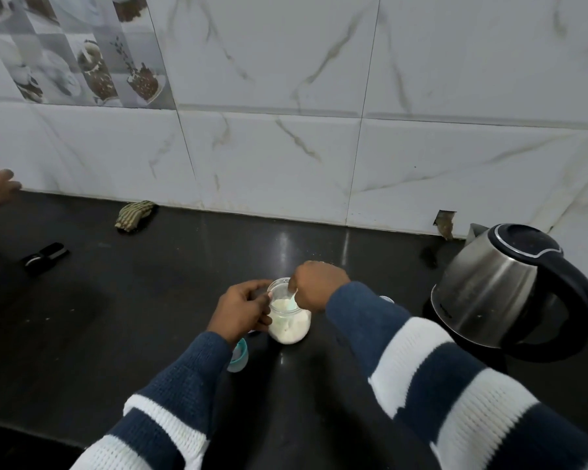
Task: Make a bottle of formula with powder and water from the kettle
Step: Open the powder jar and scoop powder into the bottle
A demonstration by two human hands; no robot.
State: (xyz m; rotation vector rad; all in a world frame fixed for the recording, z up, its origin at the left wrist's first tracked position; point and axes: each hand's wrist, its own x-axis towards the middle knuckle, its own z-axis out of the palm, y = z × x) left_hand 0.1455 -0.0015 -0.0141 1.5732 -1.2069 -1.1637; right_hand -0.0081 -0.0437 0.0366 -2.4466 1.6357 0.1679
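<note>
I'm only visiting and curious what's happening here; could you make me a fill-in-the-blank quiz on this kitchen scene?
1. The left hand grips a clear jar of white ____.
2. The right hand pinches a scoop inside the ____.
3. The steel kettle stands on the jar's ____ side.
4. The striped cloth lies at the foot of the tiled ____.
Missing words: powder; jar; right; wall

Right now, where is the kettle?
In the head view the kettle stands at the right of the dark counter, near the tiled wall, right of the powder jar and apart from it.
</note>
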